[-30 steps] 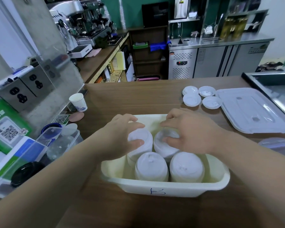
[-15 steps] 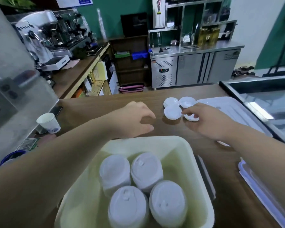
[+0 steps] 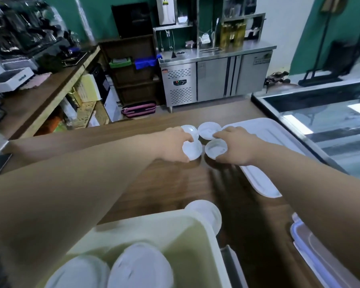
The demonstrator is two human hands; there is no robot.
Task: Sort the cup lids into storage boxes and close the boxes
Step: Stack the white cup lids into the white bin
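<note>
now left hand (image 3: 173,145) pinches a round white plastic lid (image 3: 193,151), right hand (image 3: 236,148) another lid (image 3: 216,149).

Arms: both bare, stretched forward, converging.
Left hand (image 3: 174,145): thumb and fingers curled round left lid (image 3: 192,151).
Right hand (image 3: 236,146): palm down, pinching right lid (image 3: 216,149) by rim.

One cup lid (image 3: 192,150) is gripped by the left hand (image 3: 173,145), a second lid (image 3: 216,149) by the right hand (image 3: 235,146) — two more lids (image 3: 209,129) just beyond.
</note>
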